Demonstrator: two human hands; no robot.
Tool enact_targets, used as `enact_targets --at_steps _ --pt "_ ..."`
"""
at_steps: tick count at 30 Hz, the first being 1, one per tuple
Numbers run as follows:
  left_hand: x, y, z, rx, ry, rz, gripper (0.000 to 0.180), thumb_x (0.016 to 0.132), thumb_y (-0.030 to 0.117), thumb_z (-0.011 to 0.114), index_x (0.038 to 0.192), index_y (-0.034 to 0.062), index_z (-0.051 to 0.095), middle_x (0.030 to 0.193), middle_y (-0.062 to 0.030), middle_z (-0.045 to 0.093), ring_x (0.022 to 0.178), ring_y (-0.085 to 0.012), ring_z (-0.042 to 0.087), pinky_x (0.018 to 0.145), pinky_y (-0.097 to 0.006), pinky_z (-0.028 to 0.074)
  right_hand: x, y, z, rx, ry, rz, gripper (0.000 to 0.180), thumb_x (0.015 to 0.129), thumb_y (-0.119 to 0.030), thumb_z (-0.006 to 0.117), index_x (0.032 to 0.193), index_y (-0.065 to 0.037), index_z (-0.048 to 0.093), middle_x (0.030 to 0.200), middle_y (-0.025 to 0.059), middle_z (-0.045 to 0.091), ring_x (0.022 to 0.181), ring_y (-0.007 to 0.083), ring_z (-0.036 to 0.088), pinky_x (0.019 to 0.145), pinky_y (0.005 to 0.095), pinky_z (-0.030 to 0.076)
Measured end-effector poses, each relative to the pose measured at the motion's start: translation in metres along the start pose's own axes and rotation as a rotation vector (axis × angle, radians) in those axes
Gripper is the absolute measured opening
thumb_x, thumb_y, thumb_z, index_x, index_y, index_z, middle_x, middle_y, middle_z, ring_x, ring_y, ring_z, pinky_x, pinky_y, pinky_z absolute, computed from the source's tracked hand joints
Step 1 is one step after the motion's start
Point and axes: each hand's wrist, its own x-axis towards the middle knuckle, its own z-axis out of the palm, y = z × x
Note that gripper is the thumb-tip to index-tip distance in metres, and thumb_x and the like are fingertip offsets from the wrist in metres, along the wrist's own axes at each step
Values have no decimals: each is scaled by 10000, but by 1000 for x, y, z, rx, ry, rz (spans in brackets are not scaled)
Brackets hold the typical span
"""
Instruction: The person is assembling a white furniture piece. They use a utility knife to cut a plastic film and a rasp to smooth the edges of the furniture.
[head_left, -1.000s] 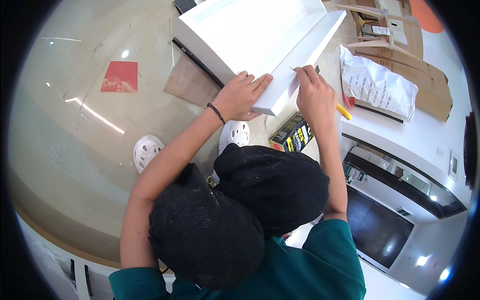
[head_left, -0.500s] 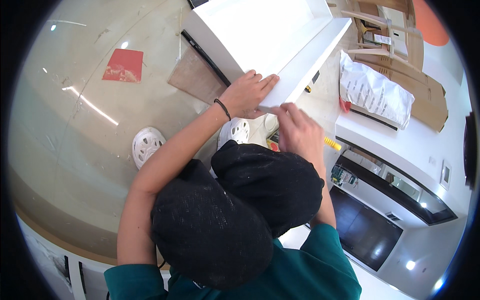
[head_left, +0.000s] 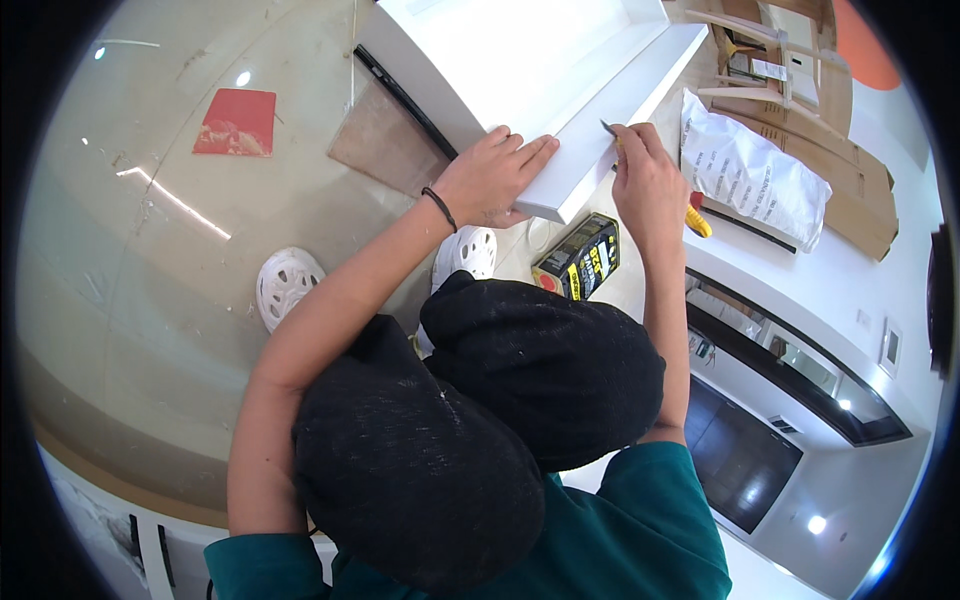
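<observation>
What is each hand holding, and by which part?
Right hand: a slim yellow-handled knife, by its handle. Left hand: a white, open, rectangular box, by its near end.

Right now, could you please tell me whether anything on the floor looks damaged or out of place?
Yes: the flat red four-sided piece on the glossy beige floor has pale blotchy patches along its lower edge, breaking its otherwise even colour; wear or dirt, I cannot tell which.
</observation>
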Motion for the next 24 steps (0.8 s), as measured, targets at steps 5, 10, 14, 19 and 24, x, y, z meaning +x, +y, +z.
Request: enact_targets --at_steps 5,10,14,19,24 --pt "-2 -2 2 23 13 2 1063 671 377 843 1537 -26 374 1448 -153 567 1054 -272 604 1047 -381 416 -18 -27 -7 34 25 -45 325 796 12 638 1101 -87 694 1034 42 653 888 240 705 721 377 580" --pt "3 2 0 47 -6 16 1053 675 381 843 1533 -23 384 1446 -141 571 1042 -264 605 1041 -378 421 -39 -45 -14 56 45 -39 346 782 5 642 1116 -69 693 1028 36 645 818 228 676 688 377 566" --pt "-1 -2 3 23 17 -1 1053 675 380 845 1532 -22 384 1453 -141 567 1043 -266 607 1040 -376 423 -48 -59 -16 100 45 -45 349 779 0 645 1117 -71 692 1022 38 637 796 223 662 691 374 560" --pt "0 -2 5 14 34 15 1047 682 379 842 1534 -23 383 1469 -147 557 1044 -272 608 1039 -378 425 -61 -73 -21 128 35 -48 376 777 -4 647 1140 -90 693 1006 36 625 788 222 648 703 370 554" --pt "0 -1 2 21 -24 11 1031 731 413 815 1551 -16 363 1478 -146 552 1060 -283 606 1053 -393 421 -77 -75 -39 340 30 -34 427 749 63 656 1138 -103 719 1025 62 650 816 233 689 688 376 568"
